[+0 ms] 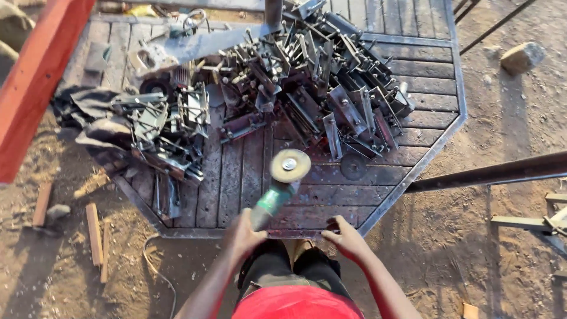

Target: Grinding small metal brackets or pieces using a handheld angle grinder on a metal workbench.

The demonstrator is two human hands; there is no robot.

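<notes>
Left hand [243,234] grips the grinder [277,189] above the table [331,201]; right hand [348,237] rests open on its edge; metal brackets [307,88] behind the grinder lie piled, none under the disc yet

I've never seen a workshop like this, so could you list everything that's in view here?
Angle grinder: one, green body with a tan disc, over the table's near middle.
Table: one, octagonal, dark planks in a metal frame, centre.
Metal brackets: a large pile, too many to count, grey steel, far half of the table.
Loose disc: one, dark, on the planks near the pile.
Dark cloth: one, black, table's left edge.
Red beam: one, upper left.
Stone: one, grey, on the dirt, upper right.
Wood scraps: a few, on the dirt at left.
Left hand: grips the grinder.
Right hand: rests on the table's near edge.
</notes>
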